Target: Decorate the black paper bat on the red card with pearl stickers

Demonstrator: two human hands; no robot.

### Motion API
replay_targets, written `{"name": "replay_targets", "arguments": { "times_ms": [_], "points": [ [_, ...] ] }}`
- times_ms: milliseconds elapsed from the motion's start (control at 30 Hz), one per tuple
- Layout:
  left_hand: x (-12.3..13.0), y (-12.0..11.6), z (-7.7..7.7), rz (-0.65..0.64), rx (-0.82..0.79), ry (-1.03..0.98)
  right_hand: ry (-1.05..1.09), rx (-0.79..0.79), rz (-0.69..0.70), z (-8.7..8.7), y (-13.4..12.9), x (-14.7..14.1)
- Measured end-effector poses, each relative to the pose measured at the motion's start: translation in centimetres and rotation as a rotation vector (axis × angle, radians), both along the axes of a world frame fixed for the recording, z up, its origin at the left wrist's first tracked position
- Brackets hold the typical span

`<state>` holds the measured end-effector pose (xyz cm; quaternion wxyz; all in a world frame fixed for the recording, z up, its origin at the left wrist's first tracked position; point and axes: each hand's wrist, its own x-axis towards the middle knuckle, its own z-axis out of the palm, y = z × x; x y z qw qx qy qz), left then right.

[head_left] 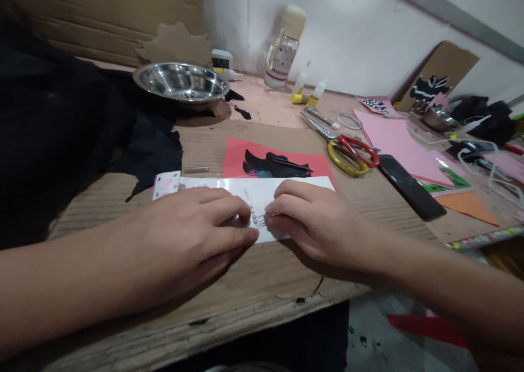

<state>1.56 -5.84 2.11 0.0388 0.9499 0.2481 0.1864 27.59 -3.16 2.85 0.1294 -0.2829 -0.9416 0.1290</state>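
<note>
A white card [295,183] with rows of small silvery pearl beads [254,213] lies flat near the front of the wooden table. From the left, my left hand [196,230] rests on it, fingers curled and thumb pressed down beside the beads. My right hand [315,219] has its fingertips pinched together around thin, wavy silvery strands at the end of the beads. What lies under the fingers of both hands is hidden. Just behind the card is a red sheet [237,153] bearing a black cut-out shape [282,167] with glitter, and tweezers [290,163] lie across that shape.
Scissors [339,143] with red and yellow handles and a black phone [409,186] lie to the right, beside pink sheets [393,137]. Behind stand a steel bowl [180,83], a bottle [282,50] and glue bottles [317,93]. Black cloth [151,143] drapes at left.
</note>
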Motion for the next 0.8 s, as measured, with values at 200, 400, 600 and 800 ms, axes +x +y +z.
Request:
{"name": "replay_targets", "arguments": {
  "times_ms": [200, 400, 600, 800],
  "points": [
    [0.00, -0.10, -0.16, 0.016, 0.012, -0.008, -0.046, -0.052, 0.017, 0.37, -0.25, -0.19],
    [0.16, -0.06, -0.04, 0.008, 0.010, -0.006, -0.072, -0.054, -0.017, 0.47, -0.33, -0.50],
    [0.23, -0.05, 0.10, 0.003, 0.014, 0.002, -0.088, -0.052, -0.037, 0.63, -0.38, -0.61],
    [0.12, -0.02, 0.00, 0.011, 0.013, 0.017, -0.104, -0.029, -0.034, 0.06, -0.38, -0.37]
  ]
}}
